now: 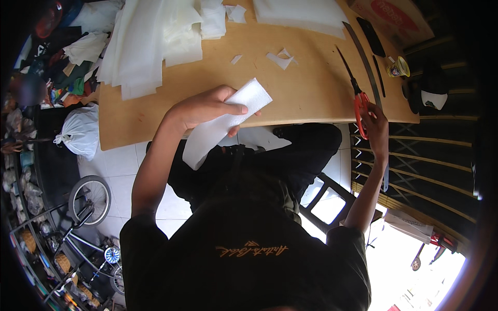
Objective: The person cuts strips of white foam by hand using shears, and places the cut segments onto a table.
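Note:
My left hand (203, 108) pinches a folded strip of white, textured packing sheet (210, 136) just over the table's near edge. Its thumb lies on top, and the strip's lower end hangs down over my lap. Off to the right, my right hand (378, 127) grips a pair of scissors (358, 98) by the orange-red handles. Their dark blades point away from me above the tabletop, apart from the strip. Small white offcuts (281, 60) lie on the table beyond my left hand.
The wooden table (197, 83) carries stacked white sheets (135, 46) at far left and another pile (298, 15) at the back. A long metal ruler-like strip (365, 62), a plastic cup (398, 67) and a cardboard box (391, 20) sit right. A bicycle (89, 199) stands at lower left.

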Action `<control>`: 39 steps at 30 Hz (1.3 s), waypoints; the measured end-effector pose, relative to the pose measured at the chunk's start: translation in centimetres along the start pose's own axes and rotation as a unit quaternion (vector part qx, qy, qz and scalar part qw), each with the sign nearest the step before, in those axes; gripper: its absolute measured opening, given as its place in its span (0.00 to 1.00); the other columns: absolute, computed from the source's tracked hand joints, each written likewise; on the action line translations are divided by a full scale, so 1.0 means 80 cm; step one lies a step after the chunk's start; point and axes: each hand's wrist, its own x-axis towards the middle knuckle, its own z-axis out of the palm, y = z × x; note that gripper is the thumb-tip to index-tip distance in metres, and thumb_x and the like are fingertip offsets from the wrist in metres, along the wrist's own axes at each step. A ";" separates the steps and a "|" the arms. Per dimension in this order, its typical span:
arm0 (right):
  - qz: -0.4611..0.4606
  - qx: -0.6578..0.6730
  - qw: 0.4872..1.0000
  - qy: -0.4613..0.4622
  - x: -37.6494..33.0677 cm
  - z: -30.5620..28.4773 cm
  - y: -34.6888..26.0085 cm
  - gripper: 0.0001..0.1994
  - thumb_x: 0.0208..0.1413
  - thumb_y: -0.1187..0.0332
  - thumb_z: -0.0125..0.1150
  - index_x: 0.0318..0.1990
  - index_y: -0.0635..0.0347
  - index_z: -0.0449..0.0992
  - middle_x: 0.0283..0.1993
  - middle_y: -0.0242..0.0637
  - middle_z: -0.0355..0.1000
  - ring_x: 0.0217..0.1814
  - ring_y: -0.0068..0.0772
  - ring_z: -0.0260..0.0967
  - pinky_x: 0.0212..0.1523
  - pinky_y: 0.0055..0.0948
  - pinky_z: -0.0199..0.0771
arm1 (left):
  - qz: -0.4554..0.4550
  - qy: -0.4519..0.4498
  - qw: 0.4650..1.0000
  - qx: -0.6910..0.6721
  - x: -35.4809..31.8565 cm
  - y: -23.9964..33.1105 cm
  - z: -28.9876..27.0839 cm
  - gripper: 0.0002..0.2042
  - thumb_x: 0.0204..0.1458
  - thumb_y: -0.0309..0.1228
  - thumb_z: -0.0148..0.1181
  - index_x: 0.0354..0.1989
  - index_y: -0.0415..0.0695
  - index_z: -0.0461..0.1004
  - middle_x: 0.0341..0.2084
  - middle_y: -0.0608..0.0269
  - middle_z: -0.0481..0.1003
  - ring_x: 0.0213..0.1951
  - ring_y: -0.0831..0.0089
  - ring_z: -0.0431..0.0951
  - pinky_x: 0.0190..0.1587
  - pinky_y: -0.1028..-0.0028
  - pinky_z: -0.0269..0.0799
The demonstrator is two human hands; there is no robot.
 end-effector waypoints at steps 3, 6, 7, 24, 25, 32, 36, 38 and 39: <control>0.007 0.260 0.965 0.035 -0.044 0.003 0.019 0.27 0.60 0.51 0.62 0.52 0.70 0.73 0.30 0.32 0.70 0.24 0.16 0.62 0.23 0.19 0.56 | -0.001 0.045 0.999 0.010 0.007 -0.001 -0.006 0.21 0.53 0.34 0.64 0.50 0.32 0.68 0.35 0.56 0.76 0.24 0.73 0.78 0.30 0.71 0.75; -0.033 0.365 0.930 -0.001 -0.083 0.021 -0.007 0.40 0.51 0.35 0.61 0.55 0.66 0.69 0.27 0.27 0.66 0.21 0.12 0.56 0.19 0.15 0.50 | -0.019 0.064 0.998 0.015 0.006 -0.001 -0.013 0.24 0.52 0.35 0.66 0.50 0.32 0.66 0.35 0.55 0.75 0.25 0.72 0.78 0.31 0.70 0.76; -0.047 0.366 0.929 -0.021 -0.096 0.028 -0.017 0.45 0.48 0.28 0.59 0.56 0.64 0.68 0.26 0.26 0.64 0.19 0.11 0.55 0.18 0.15 0.49 | -0.026 0.062 0.998 0.018 0.004 0.000 -0.014 0.24 0.52 0.35 0.67 0.50 0.32 0.65 0.35 0.55 0.75 0.25 0.72 0.78 0.31 0.70 0.76; 0.037 0.229 0.909 -0.346 -0.179 0.108 -0.097 0.49 0.32 0.23 0.64 0.48 0.61 0.68 0.22 0.33 0.60 0.22 0.29 0.60 0.29 0.34 0.62 | 0.014 0.043 0.999 0.008 0.014 0.003 0.011 0.18 0.55 0.38 0.66 0.44 0.36 0.70 0.25 0.63 0.73 0.20 0.77 0.73 0.25 0.74 0.71; 0.033 0.214 0.911 -0.351 -0.174 0.105 -0.100 0.48 0.32 0.24 0.65 0.49 0.60 0.69 0.22 0.33 0.61 0.23 0.30 0.62 0.29 0.35 0.62 | 0.023 0.043 0.999 0.003 0.014 0.002 0.013 0.19 0.54 0.37 0.67 0.44 0.36 0.70 0.25 0.62 0.74 0.19 0.76 0.73 0.24 0.74 0.71; 0.016 0.173 0.914 -0.366 -0.148 0.097 -0.112 0.46 0.30 0.29 0.70 0.48 0.61 0.71 0.27 0.37 0.68 0.27 0.34 0.69 0.33 0.35 0.68 | 0.028 0.015 0.999 -0.002 0.014 -0.005 0.020 0.19 0.53 0.37 0.68 0.43 0.34 0.72 0.25 0.61 0.75 0.19 0.74 0.77 0.24 0.73 0.74; -0.006 0.173 0.921 -0.349 -0.141 0.096 -0.111 0.44 0.31 0.32 0.72 0.46 0.64 0.71 0.29 0.38 0.71 0.28 0.35 0.70 0.35 0.36 0.70 | 0.031 0.022 0.999 -0.007 0.014 -0.006 0.020 0.20 0.51 0.37 0.69 0.42 0.34 0.72 0.27 0.57 0.76 0.20 0.72 0.79 0.24 0.72 0.76; -0.009 0.172 0.922 -0.346 -0.140 0.095 -0.111 0.44 0.31 0.33 0.73 0.45 0.65 0.72 0.28 0.38 0.71 0.28 0.35 0.70 0.35 0.36 0.70 | 0.033 0.015 0.999 -0.010 0.015 -0.007 0.018 0.20 0.51 0.37 0.69 0.42 0.33 0.72 0.27 0.56 0.77 0.19 0.71 0.78 0.23 0.72 0.77; -0.007 0.168 0.922 -0.349 -0.139 0.094 -0.113 0.43 0.31 0.33 0.73 0.45 0.66 0.72 0.29 0.39 0.72 0.28 0.36 0.71 0.36 0.36 0.70 | 0.034 0.011 0.999 -0.014 0.016 -0.007 0.017 0.20 0.51 0.37 0.69 0.42 0.33 0.73 0.28 0.55 0.77 0.19 0.71 0.78 0.23 0.72 0.76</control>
